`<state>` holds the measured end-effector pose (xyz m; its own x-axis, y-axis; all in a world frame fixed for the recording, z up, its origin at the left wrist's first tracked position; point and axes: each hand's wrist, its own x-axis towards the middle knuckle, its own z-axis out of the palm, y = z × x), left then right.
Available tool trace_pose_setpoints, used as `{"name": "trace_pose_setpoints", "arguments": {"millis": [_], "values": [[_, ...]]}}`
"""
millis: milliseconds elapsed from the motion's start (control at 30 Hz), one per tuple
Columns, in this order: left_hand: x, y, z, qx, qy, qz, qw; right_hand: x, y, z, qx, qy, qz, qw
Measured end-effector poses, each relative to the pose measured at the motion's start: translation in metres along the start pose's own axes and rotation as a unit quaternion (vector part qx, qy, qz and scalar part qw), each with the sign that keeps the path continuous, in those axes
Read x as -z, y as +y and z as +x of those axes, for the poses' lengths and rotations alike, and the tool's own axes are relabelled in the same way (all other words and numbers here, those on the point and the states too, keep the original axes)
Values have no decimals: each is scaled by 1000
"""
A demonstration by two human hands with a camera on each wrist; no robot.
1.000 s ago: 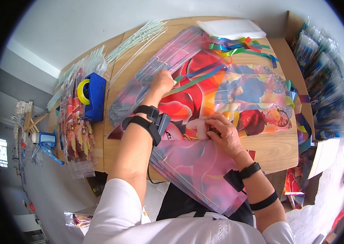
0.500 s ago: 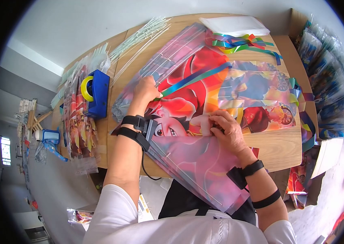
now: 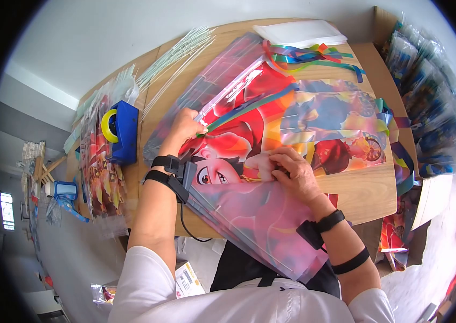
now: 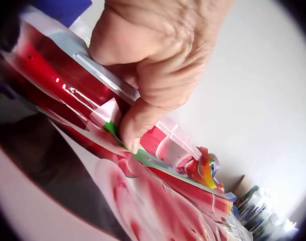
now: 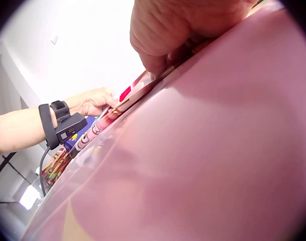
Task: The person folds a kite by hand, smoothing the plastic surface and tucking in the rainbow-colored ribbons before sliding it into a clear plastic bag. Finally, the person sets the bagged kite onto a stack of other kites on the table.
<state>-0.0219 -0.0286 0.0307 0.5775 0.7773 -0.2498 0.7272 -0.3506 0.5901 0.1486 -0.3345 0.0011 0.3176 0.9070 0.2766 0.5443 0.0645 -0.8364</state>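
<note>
With my left hand (image 3: 186, 126) I pinch the green end of the ribbon (image 3: 238, 112) between thumb and finger, down at the red printed sheet (image 3: 233, 142); from there the ribbon runs towards two o'clock across the print. My right hand (image 3: 295, 172), at four o'clock from my left, has its fingers bent over the sheet, and whether they grip it I cannot tell. The tape dispenser (image 3: 125, 132) sits at nine o'clock from my left hand. I judge this step to be placing the ribbon end, and the next move calls for a steady pinch, ribbon untwisted and sheet flat beneath
</note>
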Motion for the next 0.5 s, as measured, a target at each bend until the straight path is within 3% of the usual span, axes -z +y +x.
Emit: {"name": "trace_pose_setpoints", "arguments": {"millis": [300,333,367,500], "values": [[1,10,-8,-12,24,-2,1000,0,-3,0,5,4,-11,1000],[-5,3,-4,-144,134,68,978,0,-3,1,5,6,-10,1000],[-9,-4,-1,-270,239,136,923,0,-3,0,5,7,-8,1000],[-4,14,-16,-239,221,187,927,0,-3,0,8,8,-13,1000]]}}
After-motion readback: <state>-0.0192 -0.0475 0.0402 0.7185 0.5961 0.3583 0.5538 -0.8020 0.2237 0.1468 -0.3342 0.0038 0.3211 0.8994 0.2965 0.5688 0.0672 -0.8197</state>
